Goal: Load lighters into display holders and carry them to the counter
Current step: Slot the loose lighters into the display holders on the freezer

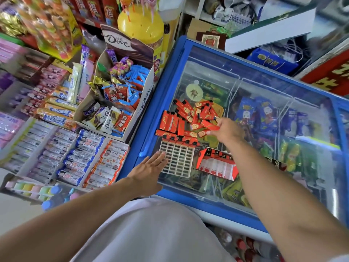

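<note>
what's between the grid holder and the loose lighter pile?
Head view: a row of lighters already slotted along the far edge of the grid holder, touching the loose pile beyond. No bare glass.

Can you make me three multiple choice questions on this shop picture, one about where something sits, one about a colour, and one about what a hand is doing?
1. Where does the grid holder lie?
A. on the freezer's glass lid
B. inside the Dove box
C. on the floor

2. What colour is the freezer's frame?
A. green
B. blue
C. white

3. What is the right hand doing?
A. resting flat and empty
B. pinching a red lighter
C. gripping a bottle

Answers:
1. A: the holder sits flat on the clear lid, with frozen goods visible beneath it.
2. B: the rim around the glass is bright blue.
3. B: its fingertips close on one red lighter at the edge of the loose lighter pile, while the left hand lies open against the holder's left edge.
</note>
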Demonstrator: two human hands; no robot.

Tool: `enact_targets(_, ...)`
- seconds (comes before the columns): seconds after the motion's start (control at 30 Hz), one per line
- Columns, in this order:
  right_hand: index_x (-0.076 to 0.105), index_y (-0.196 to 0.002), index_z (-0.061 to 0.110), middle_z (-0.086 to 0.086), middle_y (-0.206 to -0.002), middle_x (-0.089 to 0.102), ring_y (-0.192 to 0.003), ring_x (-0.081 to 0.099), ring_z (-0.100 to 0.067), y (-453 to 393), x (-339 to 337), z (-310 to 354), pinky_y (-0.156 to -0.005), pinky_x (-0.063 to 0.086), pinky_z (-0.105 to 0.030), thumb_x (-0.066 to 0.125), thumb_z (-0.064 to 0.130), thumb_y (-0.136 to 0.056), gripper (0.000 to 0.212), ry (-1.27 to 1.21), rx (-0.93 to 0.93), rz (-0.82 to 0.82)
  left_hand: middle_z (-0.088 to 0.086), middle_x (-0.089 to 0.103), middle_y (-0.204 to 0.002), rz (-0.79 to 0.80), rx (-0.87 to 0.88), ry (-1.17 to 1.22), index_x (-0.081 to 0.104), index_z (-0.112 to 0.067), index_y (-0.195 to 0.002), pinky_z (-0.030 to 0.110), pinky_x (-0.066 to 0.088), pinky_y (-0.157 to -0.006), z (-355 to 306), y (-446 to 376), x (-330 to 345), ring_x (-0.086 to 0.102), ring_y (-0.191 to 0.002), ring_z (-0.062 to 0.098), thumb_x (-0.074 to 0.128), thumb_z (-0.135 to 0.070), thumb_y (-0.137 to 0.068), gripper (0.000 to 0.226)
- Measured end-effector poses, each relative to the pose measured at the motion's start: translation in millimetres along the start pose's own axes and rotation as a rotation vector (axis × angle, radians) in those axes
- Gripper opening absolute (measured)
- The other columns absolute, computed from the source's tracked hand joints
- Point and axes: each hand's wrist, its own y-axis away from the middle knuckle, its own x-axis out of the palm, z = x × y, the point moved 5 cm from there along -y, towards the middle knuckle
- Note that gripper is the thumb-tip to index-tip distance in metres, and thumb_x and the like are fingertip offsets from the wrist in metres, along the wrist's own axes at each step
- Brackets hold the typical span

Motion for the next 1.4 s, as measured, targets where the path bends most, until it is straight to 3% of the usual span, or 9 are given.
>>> enact_targets(0.07, 0.062, -0.097, 0.025, 0.016, -0.087, 0.06, -0.07, 0.058, -0.008, 8, -8, -6, -0.066, 0.043, -0.027, 0.076, 0.059, -0.073, 0.044, -0.04, -0.054, -0.065, 0.0, -0.024, -0.164, -0.013, -0.002, 0.002, -0.007, -0.018, -0.16, 0.035, -0.008, -0.123, 0, 0, 3, -0.026, -0.149, 0.015, 0.058, -0.044, -0.095, 0.095)
enact_targets(0.17, 0.066, -0.101, 0.029, 0.009, -0.096, 0.068, -0.065, 0.052, 0.004, 23, -16, -16, -0.057, 0.04, -0.023, 0.081, 0.046, -0.076, 0.034, -0.252, -0.121, -0.127, -0.001, -0.025, -0.164, -0.021, -0.003, 0.014, -0.006, -0.018, -0.16, 0.033, -0.009, -0.122, 0, 1, 3, -0.025, -0.149, 0.015, 0.058, -0.044, -0.095, 0.095)
enact_targets(0.37, 0.074, -0.101, 0.029, 0.015, -0.097, 0.059, -0.079, 0.046, 0.016, 72, -32, -17, -0.07, 0.029, 0.003, 0.081, 0.036, -0.081, 0.022, -0.409, -0.241, -0.219, 0.0, -0.022, -0.165, 0.003, -0.003, -0.002, -0.005, -0.018, -0.161, 0.035, -0.007, -0.123, -2, 1, -1, -0.022, -0.151, 0.015, 0.059, -0.047, -0.094, 0.097)
enact_targets(0.6, 0.072, -0.114, 0.033, 0.019, -0.112, 0.066, -0.071, 0.052, 0.017, 108, -41, -37, -0.067, 0.034, -0.005, 0.071, 0.047, -0.087, 0.03, -0.493, -0.262, -0.268, 0.003, 0.001, -0.169, -0.059, -0.008, -0.08, 0.016, -0.021, -0.16, 0.037, 0.012, -0.125, -16, 3, -20, 0.001, -0.155, 0.021, 0.059, -0.043, -0.095, 0.081)
enact_targets(0.77, 0.069, -0.117, 0.036, 0.019, -0.097, 0.068, -0.07, 0.062, 0.005, 130, -53, -110, -0.06, 0.043, -0.011, 0.072, 0.045, -0.088, 0.031, -0.573, -0.102, -0.365, -0.002, 0.029, -0.162, -0.206, 0.072, -0.104, 0.035, -0.023, -0.153, 0.037, 0.029, -0.119, -43, 1, -36, 0.03, -0.147, 0.02, 0.056, -0.041, -0.097, 0.063)
enact_targets(0.9, 0.068, -0.104, 0.032, 0.009, -0.095, 0.07, -0.082, 0.062, 0.002, 144, -57, -188, -0.068, 0.041, -0.004, 0.079, 0.033, -0.084, 0.023, -0.653, 0.1, -0.505, -0.002, 0.006, -0.168, -0.164, 0.243, -0.077, 0.017, -0.029, -0.16, 0.033, 0.014, -0.122, -78, -7, -37, 0.013, -0.153, 0.02, 0.056, -0.032, -0.097, 0.073)
enact_targets(1.07, 0.062, -0.097, 0.044, 0.003, -0.098, 0.073, -0.083, 0.07, -0.021, 133, -44, -253, -0.08, 0.057, -0.043, 0.08, 0.032, -0.082, 0.027, -0.457, 0.212, -0.431, 0.001, -0.027, -0.164, -0.212, 0.327, -0.204, -0.005, -0.027, -0.16, 0.033, -0.01, -0.121, -113, -25, -45, -0.023, -0.15, 0.017, 0.052, -0.033, -0.098, 0.085)
enact_targets(1.2, 0.066, -0.094, 0.038, 0.007, -0.103, 0.074, -0.093, 0.069, -0.015, 109, -40, -256, -0.079, 0.056, -0.037, 0.078, 0.031, -0.084, 0.018, -0.32, 0.156, -0.375, 0.005, -0.032, -0.161, -0.195, 0.319, -0.263, -0.012, -0.021, -0.159, 0.037, -0.012, -0.122, -125, -42, -47, -0.028, -0.149, 0.021, 0.051, -0.037, -0.097, 0.09)
enact_targets(1.4, 0.07, -0.102, 0.03, 0.003, -0.108, 0.072, -0.085, 0.066, -0.014, 89, -29, -254, -0.07, 0.05, -0.028, 0.074, 0.028, -0.088, 0.015, -0.249, 0.138, -0.232, 0.011, -0.036, -0.159, -0.092, 0.261, -0.434, -0.025, -0.009, -0.153, 0.037, -0.015, -0.121, -131, -49, -46, -0.032, -0.146, 0.025, 0.035, -0.047, -0.102, 0.088)
